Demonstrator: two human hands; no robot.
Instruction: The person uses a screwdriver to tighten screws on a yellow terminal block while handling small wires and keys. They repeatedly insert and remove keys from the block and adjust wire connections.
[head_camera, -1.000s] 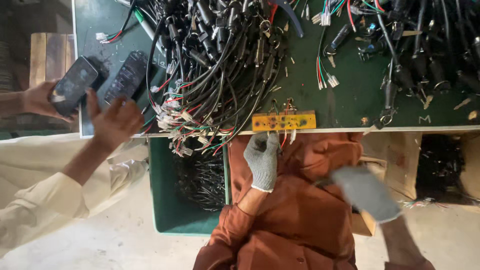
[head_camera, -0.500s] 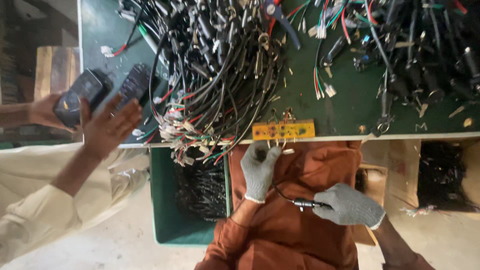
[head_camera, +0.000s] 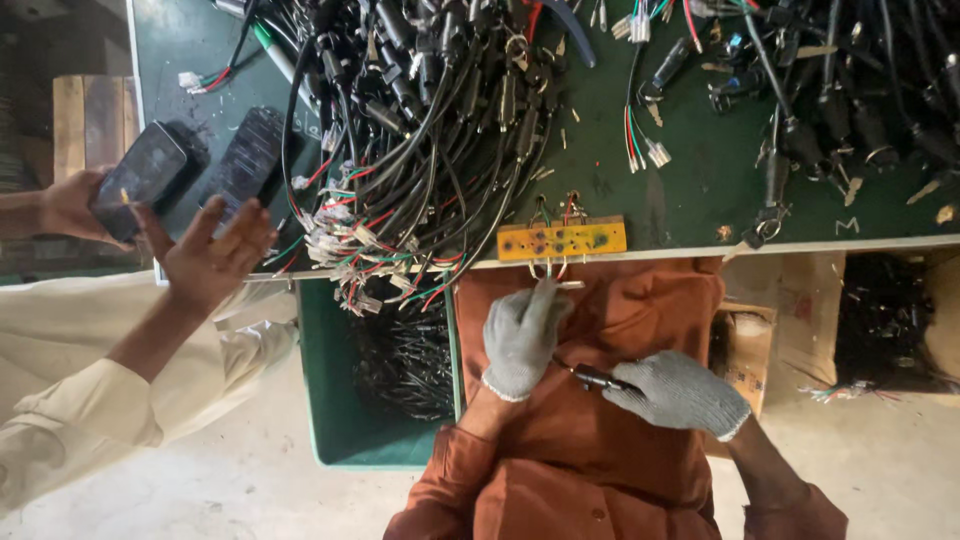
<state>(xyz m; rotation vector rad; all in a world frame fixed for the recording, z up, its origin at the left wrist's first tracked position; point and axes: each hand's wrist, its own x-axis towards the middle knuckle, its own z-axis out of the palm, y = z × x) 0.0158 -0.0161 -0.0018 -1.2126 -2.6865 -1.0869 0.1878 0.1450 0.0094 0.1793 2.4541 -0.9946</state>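
Two bare hands of a co-worker at far left hold a dark phone beside the green worktop. Since a moment ago, the gloved left hand has stayed at the wires under the yellow terminal board, fingers pinched on them. The gloved right hand has swung in and now lies palm down, fingers clamped on a dark metal-tipped tool, apparently ready for work.
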